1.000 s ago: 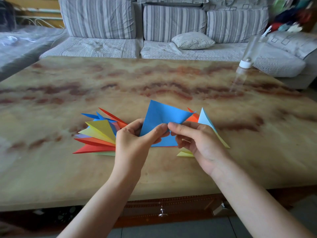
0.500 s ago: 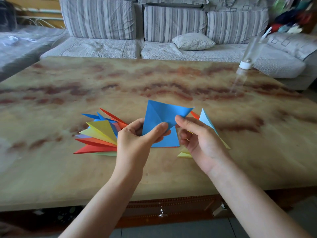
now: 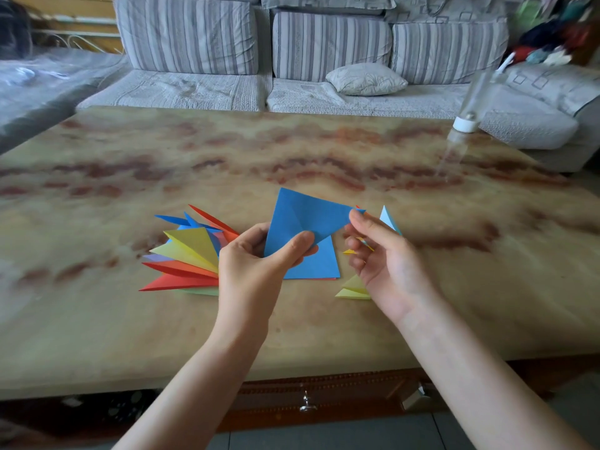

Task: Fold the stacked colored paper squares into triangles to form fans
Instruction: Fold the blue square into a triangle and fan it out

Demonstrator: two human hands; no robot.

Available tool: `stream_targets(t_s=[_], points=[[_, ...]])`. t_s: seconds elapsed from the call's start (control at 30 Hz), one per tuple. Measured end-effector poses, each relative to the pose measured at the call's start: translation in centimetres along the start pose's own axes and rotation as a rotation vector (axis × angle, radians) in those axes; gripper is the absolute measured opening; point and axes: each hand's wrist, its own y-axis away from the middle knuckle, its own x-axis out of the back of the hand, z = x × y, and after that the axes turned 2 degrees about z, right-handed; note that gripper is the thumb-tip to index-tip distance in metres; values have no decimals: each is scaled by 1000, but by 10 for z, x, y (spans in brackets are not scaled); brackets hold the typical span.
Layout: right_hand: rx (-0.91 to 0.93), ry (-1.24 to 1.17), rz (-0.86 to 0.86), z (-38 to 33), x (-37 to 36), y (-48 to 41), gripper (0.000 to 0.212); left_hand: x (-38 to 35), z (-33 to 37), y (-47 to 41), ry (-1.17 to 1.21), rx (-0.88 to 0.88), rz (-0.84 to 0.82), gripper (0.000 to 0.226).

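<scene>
The left hand (image 3: 256, 264) holds a blue paper (image 3: 308, 219) up above the surface (image 3: 292, 151). Its thumb and fingers pinch the paper near the low middle part. The blue paper is partly folded, and one corner points to the right. The right hand (image 3: 383, 264) is just beside it. Its top finger touches that right corner. The other fingers are loosely curled and hold nothing. It is not clear if the right hand pinches the corner or only touches it.

Under the blue paper, a flat stack of squares (image 3: 318, 264) lies on the surface, about midway between the left and right edges and closer to the near edge. The top square is blue, and a thin red edge peeks out below it.

To the left of the stack, a fan of folded triangles (image 3: 191, 254) is spread out on the surface. It has yellow, red, orange, blue and green pieces. The left hand covers its right side.

To the right of the stack, more folded pieces lie partly under the right hand. A yellow triangle (image 3: 352, 289) sticks out toward the near edge, and a light blue triangle (image 3: 389, 220) sticks up behind the hand.

A clear bottle (image 3: 467, 121) with a white cap stands near the far right corner. A striped grey sofa (image 3: 194, 37) with a small cushion (image 3: 365, 79) sits past the far edge.
</scene>
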Motion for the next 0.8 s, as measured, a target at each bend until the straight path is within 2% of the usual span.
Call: stream_targets(t_s=[0.13,0.27,0.43,0.53,0.7,0.8], points=[[28,-53,81,-8,7,-7,1,10,1,-5,21,13,32,10],[26,-14,59,-5,8,-4,4,12,2,-5,41,18,26,10],[22,200,-103,-5,0,6,26,10,1,-3,29,7,8,12],[67,347,-105,-1,-4,10,34,9,1,-1,3,2,-18,11],[140,423,-84,8,-7,13,27,4,-2,4,-40,-14,-47,9],[154,406,-47,11,-7,12,13,1,-2,6,-38,-22,-48,9]])
